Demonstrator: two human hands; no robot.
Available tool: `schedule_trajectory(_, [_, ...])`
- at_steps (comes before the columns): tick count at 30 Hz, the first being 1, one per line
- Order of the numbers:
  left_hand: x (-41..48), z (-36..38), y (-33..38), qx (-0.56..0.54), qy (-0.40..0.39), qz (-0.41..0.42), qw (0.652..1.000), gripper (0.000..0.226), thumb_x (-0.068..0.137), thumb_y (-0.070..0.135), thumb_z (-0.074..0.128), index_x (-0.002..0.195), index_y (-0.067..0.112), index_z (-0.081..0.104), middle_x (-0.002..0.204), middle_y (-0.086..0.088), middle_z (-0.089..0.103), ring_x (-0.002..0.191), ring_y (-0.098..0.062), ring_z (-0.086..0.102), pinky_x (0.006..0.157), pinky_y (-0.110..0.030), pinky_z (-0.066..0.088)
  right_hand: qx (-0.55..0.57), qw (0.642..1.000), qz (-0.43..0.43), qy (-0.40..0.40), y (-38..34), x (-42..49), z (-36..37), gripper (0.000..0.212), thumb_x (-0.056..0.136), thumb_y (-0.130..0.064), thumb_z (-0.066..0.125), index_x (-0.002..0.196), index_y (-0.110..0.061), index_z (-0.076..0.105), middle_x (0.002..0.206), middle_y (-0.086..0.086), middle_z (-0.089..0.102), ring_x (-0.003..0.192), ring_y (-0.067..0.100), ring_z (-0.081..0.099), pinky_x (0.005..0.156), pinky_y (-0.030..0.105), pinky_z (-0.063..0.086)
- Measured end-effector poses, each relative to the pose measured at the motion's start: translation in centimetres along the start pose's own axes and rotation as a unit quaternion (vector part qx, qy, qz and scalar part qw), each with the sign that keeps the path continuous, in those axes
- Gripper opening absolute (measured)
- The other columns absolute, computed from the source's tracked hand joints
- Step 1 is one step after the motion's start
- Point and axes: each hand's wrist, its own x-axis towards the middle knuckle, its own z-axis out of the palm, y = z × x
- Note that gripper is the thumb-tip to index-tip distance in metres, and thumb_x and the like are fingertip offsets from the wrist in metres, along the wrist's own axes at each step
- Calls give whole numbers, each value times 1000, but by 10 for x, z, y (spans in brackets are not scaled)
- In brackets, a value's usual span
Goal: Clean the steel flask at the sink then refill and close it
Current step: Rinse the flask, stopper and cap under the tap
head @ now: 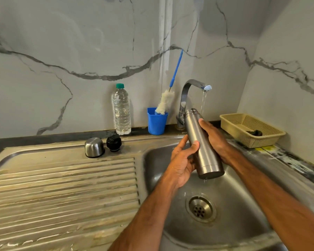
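The steel flask (pixel 201 142) is held tilted over the sink basin (pixel 239 194), its open mouth up near the tap (pixel 192 87). A thin stream of water falls from the tap beside the flask's mouth, and drops fall from its base. My left hand (pixel 183 160) grips its lower body from the left, thumb across the front. From the right, my right hand (pixel 214 138) holds its middle. The steel cup lid (pixel 94 147) and black stopper (pixel 113 142) stand on the drainboard.
A plastic water bottle (pixel 121 109) and a blue cup (pixel 157 122) holding a bottle brush (pixel 166 100) stand against the marble wall. A cream basket (pixel 250 129) sits at the right on the counter. The ribbed drainboard (pixel 62 192) fills the left.
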Motion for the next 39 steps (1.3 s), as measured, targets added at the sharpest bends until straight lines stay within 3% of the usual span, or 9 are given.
schedule_trajectory(3, [1,2,-2,0,6,3,1000,59,91,13,72,145,21,52,128,-14,69,121,-32,65,99,-48,56,28,999,-7,-32,14,-18,-9,68,85,-55,67,144,-29,45,122,13,67,97,28,72,83,46,59])
schedule_trajectory(6, [0,2,-2,6,7,3,1000,48,95,13,68,142,14,55,130,-17,68,117,-29,66,99,-46,56,24,999,-26,-34,20,-34,-10,84,82,-44,73,153,-35,30,129,0,60,106,25,68,89,43,56])
schedule_trajectory(10, [-2,4,-2,54,13,-10,998,35,101,16,60,135,13,61,126,-16,70,115,-27,67,93,-42,59,-19,999,-36,1,23,-39,-7,75,97,-32,60,159,-30,18,134,-5,46,107,11,61,84,26,51])
schedule_trajectory(17, [-3,2,-4,142,-2,-36,989,36,99,31,63,134,22,62,116,-8,72,111,-25,69,95,-51,57,-155,987,-49,-1,29,-44,-4,67,102,-51,39,159,-38,6,160,7,31,110,6,56,87,27,48])
schedule_trajectory(20, [-1,-1,-6,137,-4,-26,990,34,99,28,63,133,24,62,113,-6,73,113,-28,68,99,-55,54,-190,979,-80,-5,22,-53,7,65,102,-59,28,159,-39,4,168,-6,6,150,15,20,120,45,28])
schedule_trajectory(24, [2,-5,-8,89,-13,-4,996,65,83,50,75,140,24,58,131,-14,68,125,-33,63,107,-59,47,-337,931,-125,-59,12,-62,17,74,96,-65,15,159,-30,-4,163,-17,-17,148,-3,-19,123,35,-4])
schedule_trajectory(31, [4,-2,-8,57,-22,-35,997,43,96,21,66,137,34,58,129,-11,69,123,-32,63,104,-59,49,-280,951,-133,-6,5,-11,4,77,95,-69,18,160,-29,13,168,-13,-2,152,3,-7,124,38,-2])
schedule_trajectory(35, [3,-2,-6,57,-7,-20,998,61,93,21,71,147,33,48,129,-10,68,122,-31,64,105,-56,50,-117,991,-60,17,6,9,-1,92,87,-83,26,160,-30,13,165,3,22,146,19,32,121,46,26])
schedule_trajectory(39, [4,-10,-10,40,21,2,999,70,89,20,73,151,35,44,128,-9,69,119,-30,65,105,-57,50,-147,989,-35,-3,20,-39,12,77,92,-78,28,156,-48,-2,165,5,22,130,26,52,105,53,48])
